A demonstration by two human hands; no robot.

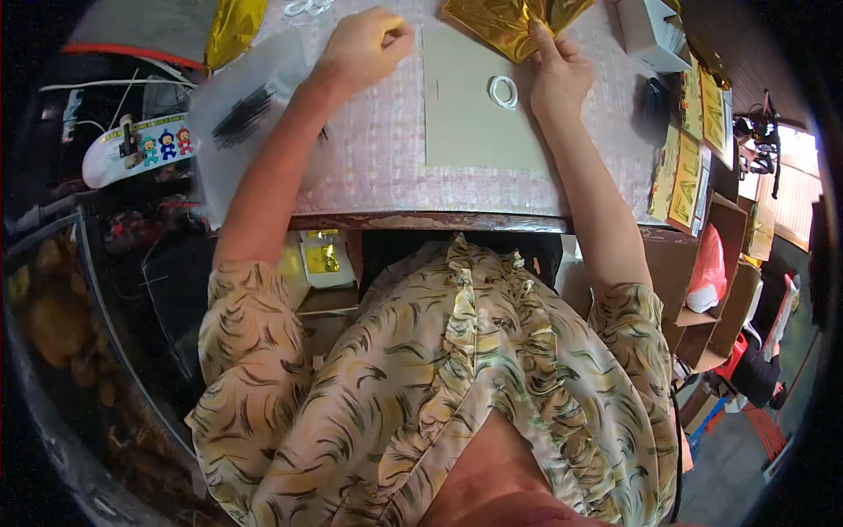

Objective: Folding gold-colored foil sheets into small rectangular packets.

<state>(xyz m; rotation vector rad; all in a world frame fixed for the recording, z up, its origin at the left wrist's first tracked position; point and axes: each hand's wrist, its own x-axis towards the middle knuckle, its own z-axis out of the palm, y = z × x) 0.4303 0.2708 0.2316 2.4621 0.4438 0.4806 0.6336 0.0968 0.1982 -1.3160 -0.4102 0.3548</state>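
My right hand (563, 77) pinches the lower edge of a shiny gold foil piece (505, 25) between thumb and fingers, at the far side of the table. My left hand (363, 50) is raised over the table to the left of the foil, its fingers curled closed; whatever they may hold is hidden. Between the hands lies a flat beige card sheet (479, 132), its far right corner partly under the foil. A small white coil (503, 91) rests on the card, close to my right wrist.
More white coils (307, 7) and another gold foil piece (235, 31) lie at the far left. A clear plastic sheet (211, 97) with black streaks covers the table's left side. A white box (654, 35) stands far right, above yellow printed packs (685, 180). Cardboard boxes (702, 334) stand beyond the right edge.
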